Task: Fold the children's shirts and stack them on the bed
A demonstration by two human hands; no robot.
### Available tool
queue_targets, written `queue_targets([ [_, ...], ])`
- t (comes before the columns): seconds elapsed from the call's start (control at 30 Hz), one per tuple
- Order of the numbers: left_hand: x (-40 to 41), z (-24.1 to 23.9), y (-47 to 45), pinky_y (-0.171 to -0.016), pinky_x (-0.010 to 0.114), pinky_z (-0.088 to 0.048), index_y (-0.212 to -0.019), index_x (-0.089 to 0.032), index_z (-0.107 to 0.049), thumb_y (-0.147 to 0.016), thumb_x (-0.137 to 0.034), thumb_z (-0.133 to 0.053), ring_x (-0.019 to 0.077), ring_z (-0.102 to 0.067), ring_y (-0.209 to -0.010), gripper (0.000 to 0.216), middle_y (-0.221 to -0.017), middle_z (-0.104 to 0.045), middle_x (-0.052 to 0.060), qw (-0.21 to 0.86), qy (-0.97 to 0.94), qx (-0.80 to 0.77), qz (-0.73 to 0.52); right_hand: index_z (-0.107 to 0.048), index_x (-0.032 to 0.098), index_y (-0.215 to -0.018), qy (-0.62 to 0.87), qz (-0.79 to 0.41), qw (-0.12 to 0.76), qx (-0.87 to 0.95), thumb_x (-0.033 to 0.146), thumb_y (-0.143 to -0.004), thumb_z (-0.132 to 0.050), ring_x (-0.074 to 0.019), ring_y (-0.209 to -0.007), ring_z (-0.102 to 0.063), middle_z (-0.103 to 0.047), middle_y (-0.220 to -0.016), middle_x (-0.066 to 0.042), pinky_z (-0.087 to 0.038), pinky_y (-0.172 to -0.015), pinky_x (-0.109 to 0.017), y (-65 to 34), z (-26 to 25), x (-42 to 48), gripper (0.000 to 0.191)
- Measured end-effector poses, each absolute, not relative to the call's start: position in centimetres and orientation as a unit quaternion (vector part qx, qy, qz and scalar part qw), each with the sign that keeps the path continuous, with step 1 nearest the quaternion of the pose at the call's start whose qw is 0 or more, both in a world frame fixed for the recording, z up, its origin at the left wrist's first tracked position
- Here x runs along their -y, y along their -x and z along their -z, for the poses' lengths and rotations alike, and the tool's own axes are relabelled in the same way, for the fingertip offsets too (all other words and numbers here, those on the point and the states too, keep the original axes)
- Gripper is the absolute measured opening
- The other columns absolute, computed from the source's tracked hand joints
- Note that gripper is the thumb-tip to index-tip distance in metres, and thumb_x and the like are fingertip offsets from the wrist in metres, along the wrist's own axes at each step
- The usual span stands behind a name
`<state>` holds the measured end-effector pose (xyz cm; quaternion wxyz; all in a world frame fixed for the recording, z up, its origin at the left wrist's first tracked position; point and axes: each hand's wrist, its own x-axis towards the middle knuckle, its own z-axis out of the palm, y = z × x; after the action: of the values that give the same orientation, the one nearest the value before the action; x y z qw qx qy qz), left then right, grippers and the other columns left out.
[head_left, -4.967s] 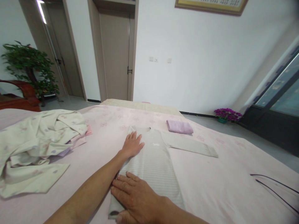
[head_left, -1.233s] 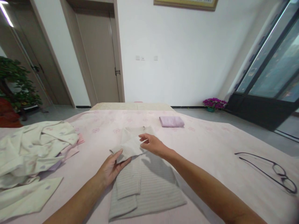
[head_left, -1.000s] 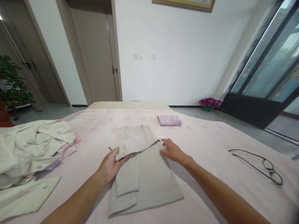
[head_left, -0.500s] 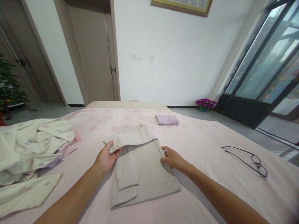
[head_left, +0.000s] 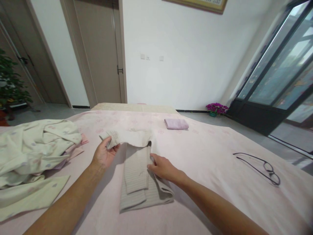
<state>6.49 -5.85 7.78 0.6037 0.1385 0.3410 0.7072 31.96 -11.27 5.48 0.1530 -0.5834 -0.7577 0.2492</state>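
A beige striped long-sleeved top (head_left: 137,173) lies partly folded on the pink bed sheet (head_left: 210,163) in front of me. My left hand (head_left: 104,154) pinches the cuff of one sleeve and holds it lifted out to the left, so the sleeve stretches across the top's upper part. My right hand (head_left: 162,168) grips the top's right edge, which is turned over toward the middle, leaving the garment a narrow strip.
A heap of cream flowered cloth (head_left: 31,156) lies at the left. A small folded lilac cloth (head_left: 176,123) sits farther back. Black-rimmed glasses (head_left: 258,164) rest on the sheet at right. Beyond the bed are doors, a potted plant and purple flowers (head_left: 216,108).
The right sleeve was folded across the chest. My right hand has since brought the top's right side over toward the middle, while my left hand drew the cuff up and leftward.
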Motion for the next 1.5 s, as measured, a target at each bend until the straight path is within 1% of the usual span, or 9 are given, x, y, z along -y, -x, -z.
queue_targets([
  [0.13, 6.1, -8.5, -6.6, -0.059, 0.019, -0.055, -0.095, -0.017, -0.067, -0.078, -0.014, -0.064, 0.011, -0.066, -0.07, 0.017, -0.087, -0.071, -0.001, 0.556, -0.237, -0.325, -0.728, -0.061, 0.021, -0.109, 0.568, -0.242, 0.177, 0.767, 0.028, -0.085, -0.052, -0.0183, -0.081, -0.058, -0.067, -0.094, -0.005, -0.037, -0.073, -0.026, -31.6, -5.0, 12.0, 0.027],
  [0.33, 8.2, -9.3, -7.7, -0.08, 0.025, -0.05, -0.096, -0.016, -0.072, -0.074, -0.029, -0.073, 0.0188, -0.064, -0.087, 0.026, -0.088, -0.071, 0.002, 0.401, -0.492, -0.413, -0.653, -0.067, 0.021, -0.115, 0.569, -0.278, 0.261, 0.729, 0.024, -0.084, -0.054, -0.0184, -0.088, -0.062, -0.07, -0.096, -0.004, -0.044, -0.079, -0.027, -32.7, -4.1, 10.6, 0.034],
  [0.6, 11.8, -9.8, -11.1, -0.091, 0.028, -0.044, -0.092, -0.023, -0.076, -0.07, -0.013, -0.069, 0.0241, -0.061, -0.097, 0.026, -0.097, -0.07, 0.004, 0.402, -0.62, -0.39, -0.549, -0.063, 0.02, -0.115, 0.571, -0.36, 0.42, 0.607, 0.024, -0.079, -0.053, -0.0166, -0.094, -0.061, -0.067, -0.114, -0.005, -0.049, -0.075, -0.027, -35.4, -5.3, 1.0, 0.038],
  [0.73, 13.0, -8.4, -12.7, -0.095, 0.034, -0.043, -0.104, -0.028, -0.075, -0.074, -0.007, -0.058, 0.0248, -0.06, -0.1, 0.041, -0.103, -0.07, 0.005, 0.354, -0.735, -0.354, -0.458, -0.064, 0.018, -0.103, 0.562, -0.395, 0.396, 0.609, 0.036, -0.085, -0.05, -0.0136, -0.083, -0.06, -0.067, -0.102, -0.005, -0.047, -0.068, -0.023, -34.6, -6.0, -3.1, 0.029],
  [0.87, 13.8, -5.7, -14.2, -0.087, 0.034, -0.046, -0.11, -0.025, -0.071, -0.077, -0.003, -0.051, 0.0231, -0.061, -0.095, 0.044, -0.101, -0.07, 0.007, 0.255, -0.841, -0.316, -0.359, -0.06, 0.015, -0.08, 0.581, -0.379, 0.364, 0.621, 0.049, -0.09, -0.043, -0.0116, -0.064, -0.052, -0.061, -0.073, -0.002, -0.041, -0.058, -0.021, -33.8, -4.8, -5.8, 0.039],
  [1.03, 14.4, -3.1, -16.1, -0.076, 0.034, -0.046, -0.103, -0.02, -0.069, -0.073, 0.0, -0.055, 0.0228, -0.061, -0.085, 0.039, -0.093, -0.07, 0.008, 0.183, -0.892, -0.286, -0.297, -0.058, 0.015, -0.065, 0.643, -0.3, 0.337, 0.619, 0.041, -0.086, -0.052, -0.01, -0.054, -0.043, -0.048, -0.054, 0.002, -0.032, -0.054, -0.02, -34.1, -2.7, -8.3, 0.033],
  [1.17, 14.4, -2.6, -16.6, -0.074, 0.034, -0.045, -0.105, -0.02, -0.066, -0.074, -0.001, -0.058, 0.0226, -0.061, -0.083, 0.037, -0.094, -0.07, 0.008, 0.16, -0.905, -0.269, -0.29, -0.066, 0.015, -0.071, 0.679, -0.249, 0.316, 0.613, 0.03, -0.085, -0.052, -0.0111, -0.057, -0.05, -0.058, -0.06, -0.001, -0.032, -0.056, -0.021, -34.5, -1.8, -9.6, 0.025],
  [1.3, 14.3, -2.9, -16.4, -0.071, 0.033, -0.044, -0.104, -0.02, -0.064, -0.074, -0.004, -0.059, 0.0221, -0.06, -0.081, 0.034, -0.091, -0.069, 0.008, 0.137, -0.918, -0.249, -0.275, -0.073, 0.018, -0.085, 0.704, -0.215, 0.295, 0.609, 0.026, -0.08, -0.057, -0.0155, -0.073, -0.061, -0.071, -0.081, -0.005, -0.036, -0.062, -0.023, -34.5, -1.5, -10.2, 0.018],
  [1.5, 14.1, -2.1, -16.6, -0.063, 0.03, -0.04, -0.094, -0.021, -0.064, -0.075, -0.009, -0.062, 0.018, -0.057, -0.073, 0.023, -0.081, -0.066, 0.004, 0.091, -0.934, -0.209, -0.274, -0.07, 0.021, -0.107, 0.735, -0.168, 0.261, 0.603, 0.026, -0.078, -0.061, -0.0213, -0.097, -0.064, -0.072, -0.107, -0.007, -0.043, -0.076, -0.026, -34.6, -1.5, -10.8, 0.031],
])
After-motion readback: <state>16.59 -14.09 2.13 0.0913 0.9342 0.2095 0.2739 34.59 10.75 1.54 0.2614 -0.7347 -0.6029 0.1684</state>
